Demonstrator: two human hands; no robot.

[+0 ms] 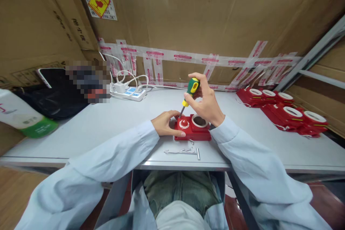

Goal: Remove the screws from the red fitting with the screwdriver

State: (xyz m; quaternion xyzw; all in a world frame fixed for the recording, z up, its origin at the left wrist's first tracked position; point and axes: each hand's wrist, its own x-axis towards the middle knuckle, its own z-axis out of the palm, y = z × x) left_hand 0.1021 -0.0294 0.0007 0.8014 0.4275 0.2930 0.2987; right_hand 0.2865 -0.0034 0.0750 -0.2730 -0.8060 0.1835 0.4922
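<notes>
A red box-shaped device (192,136) with a red knob on its left and a white-ringed round opening on its right lies flat on the table. My left hand (167,124) grips its left end, thumb along the front and fingers behind. In my right hand (204,101) is a screwdriver (193,87) with a green and yellow handle, held tilted. Its tip meets the device's back left corner, where a screw may sit; that spot is too small to make out. Just in front of the device lie several small screws and a metal T-shaped piece (198,153).
Several similar red devices (288,111) are grouped at the right. A white power strip (132,93) with plugs and cables is at the back. On the left are a black bag (59,95), a phone (50,76) and a green-white package (29,116). Cardboard (188,14) walls the back.
</notes>
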